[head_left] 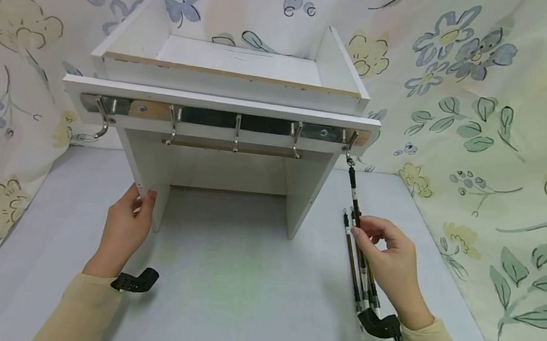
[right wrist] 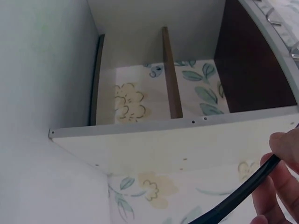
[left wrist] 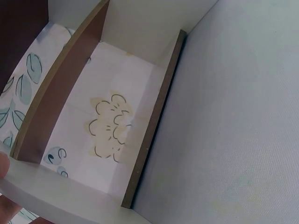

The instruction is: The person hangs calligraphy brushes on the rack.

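A white shelf unit [head_left: 219, 102] carries a shiny metal rail with several hooks [head_left: 236, 131] along its front. Its left side panel [head_left: 142, 157] is held near the lower front edge by my left hand [head_left: 124, 230], whose fingertips barely show in the left wrist view. My right hand [head_left: 388, 262] pinches a slim black rod [head_left: 353, 187] between thumb and fingers. The rod's looped top end meets the rightmost hook [head_left: 351, 144]; whether the loop hangs on it, I cannot tell. In the right wrist view, the black rod [right wrist: 243, 191] slants down from the fingers.
Several more slim dark rods [head_left: 351, 253] with looped tips lie on the white table [head_left: 229, 308], partly behind the right hand. Flowered cloth [head_left: 512, 174] hangs behind and beside the table. A crossbar [right wrist: 170, 74] spans the unit's open back.
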Action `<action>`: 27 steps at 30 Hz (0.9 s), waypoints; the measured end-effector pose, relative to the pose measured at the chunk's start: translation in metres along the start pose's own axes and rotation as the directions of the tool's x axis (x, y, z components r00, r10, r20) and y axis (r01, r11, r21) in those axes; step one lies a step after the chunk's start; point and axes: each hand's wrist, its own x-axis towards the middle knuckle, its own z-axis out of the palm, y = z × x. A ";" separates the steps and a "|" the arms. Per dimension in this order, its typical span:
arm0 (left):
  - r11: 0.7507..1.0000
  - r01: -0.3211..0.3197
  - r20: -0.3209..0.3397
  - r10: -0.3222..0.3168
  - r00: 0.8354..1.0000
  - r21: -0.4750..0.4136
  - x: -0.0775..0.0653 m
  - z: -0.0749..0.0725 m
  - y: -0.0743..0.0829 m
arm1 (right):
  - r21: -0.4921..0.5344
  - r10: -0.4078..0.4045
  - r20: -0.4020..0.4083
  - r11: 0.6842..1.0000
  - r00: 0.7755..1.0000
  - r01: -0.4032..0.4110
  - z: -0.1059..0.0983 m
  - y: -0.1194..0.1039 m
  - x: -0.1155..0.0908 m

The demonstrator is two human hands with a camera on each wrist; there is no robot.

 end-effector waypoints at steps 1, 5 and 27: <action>1.000 0.001 0.001 -0.001 1.000 0.002 0.000 0.000 0.000 | 0.004 -0.001 0.000 1.000 1.000 0.001 0.001 -0.004 0.000; 1.000 -0.001 0.003 0.001 1.000 0.006 0.000 0.000 -0.001 | 0.013 -0.008 0.006 1.000 1.000 0.008 0.003 -0.020 0.002; 1.000 -0.010 -0.014 0.010 1.000 0.001 0.001 -0.001 -0.003 | 0.047 0.105 0.124 0.993 0.987 -0.112 0.047 -0.023 0.018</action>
